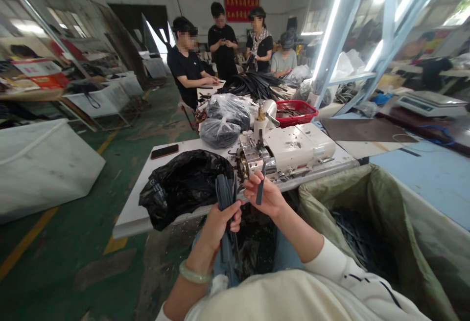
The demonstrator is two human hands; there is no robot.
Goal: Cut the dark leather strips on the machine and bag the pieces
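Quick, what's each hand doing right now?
Left hand: closed, holding a bundle of dark grey strips.
Right hand: closed, pinching a single dark strip.

The left hand (220,228) is covering the middle of a bundle of narrow grey-blue strips (226,198), and the bundle's lower ends are disappearing into shadow above the lap. The right hand (265,194) is concealing part of a single dark grey strip (260,189). A glossy black plastic bag (183,189) is hiding its contents. Dark strips (362,242) are heaping too shadowed to count inside a green woven sack (340,186). The lettering on a red wall banner (241,6) is blurring beyond reading.
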